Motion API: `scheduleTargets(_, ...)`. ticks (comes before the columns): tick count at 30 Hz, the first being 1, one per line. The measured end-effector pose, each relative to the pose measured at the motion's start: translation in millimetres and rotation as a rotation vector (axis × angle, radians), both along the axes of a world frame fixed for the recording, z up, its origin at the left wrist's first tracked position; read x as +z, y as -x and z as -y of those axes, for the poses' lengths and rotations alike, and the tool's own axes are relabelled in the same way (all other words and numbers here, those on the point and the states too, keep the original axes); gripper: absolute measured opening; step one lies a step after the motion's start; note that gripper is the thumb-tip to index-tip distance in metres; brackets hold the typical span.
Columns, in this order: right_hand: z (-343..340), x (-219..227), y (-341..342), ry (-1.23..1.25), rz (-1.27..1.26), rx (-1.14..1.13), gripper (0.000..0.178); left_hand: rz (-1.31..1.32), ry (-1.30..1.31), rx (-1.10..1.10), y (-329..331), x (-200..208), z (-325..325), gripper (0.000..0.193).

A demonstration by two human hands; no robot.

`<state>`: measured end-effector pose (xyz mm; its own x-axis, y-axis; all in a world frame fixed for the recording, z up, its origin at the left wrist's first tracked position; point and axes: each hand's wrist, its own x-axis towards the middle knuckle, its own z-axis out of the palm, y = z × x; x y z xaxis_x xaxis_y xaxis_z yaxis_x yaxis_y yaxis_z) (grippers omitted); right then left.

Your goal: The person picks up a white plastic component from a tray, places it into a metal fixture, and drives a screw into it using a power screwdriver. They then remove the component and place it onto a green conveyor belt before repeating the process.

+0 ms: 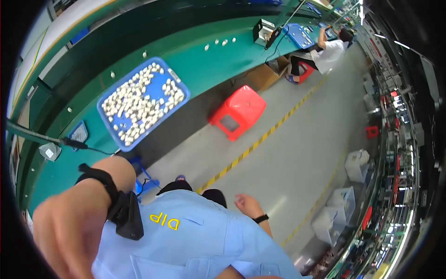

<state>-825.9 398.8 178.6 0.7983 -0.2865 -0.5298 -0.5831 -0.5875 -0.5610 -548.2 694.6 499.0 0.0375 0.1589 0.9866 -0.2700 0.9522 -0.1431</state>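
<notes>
My left hand is raised close to the camera at the lower left, large and smeared. Its fingers point toward the lower edge and their tips are hidden. A black strap with a black box-shaped device is on that wrist. Lower down, beside my light-blue shirt, my right hand hangs over the floor, a black band on its wrist. Its fingers are loosely bent and somewhat apart, with nothing seen in them. Beyond my left arm, a blue tray with many small white parts lies on the green bench.
The green bench runs from left to far right, a few loose white parts on it. A small blue basket and a clear bag lie at its left. A red stool stands on the floor. A person sits farther along.
</notes>
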Motion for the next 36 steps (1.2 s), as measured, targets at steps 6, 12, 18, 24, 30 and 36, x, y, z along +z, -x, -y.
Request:
scheduleTargets(6,184,-6,-109,-0.112,-0.062,0.131,0.027,-0.708,-1.136,0.513,-92,-132,138,0.043)
scheduleTargets(12,367,21,-350,0.163,0.418,0.23,0.022,-0.605,-2.368,0.947,-108,-258,172,0.056)
scheduleTargets(18,380,64,-583,-0.224,0.697,0.098,0.029,-1.218,-1.894,1.141,-271,-261,164,0.052)
scheduleTargets(24,378,26,-658,-0.236,0.448,-0.068,0.033,-1.71,-1.559,1.967,-487,-378,90,0.06)
scheduleTargets(30,419,7,-675,-0.2,0.329,-0.118,0.032,-1.443,-2.04,1.959,-593,-452,68,0.043)
scheduleTargets(36,434,6,-752,-0.414,0.409,-0.081,0.04,-1.472,-1.804,2.193,-559,-479,40,0.015)
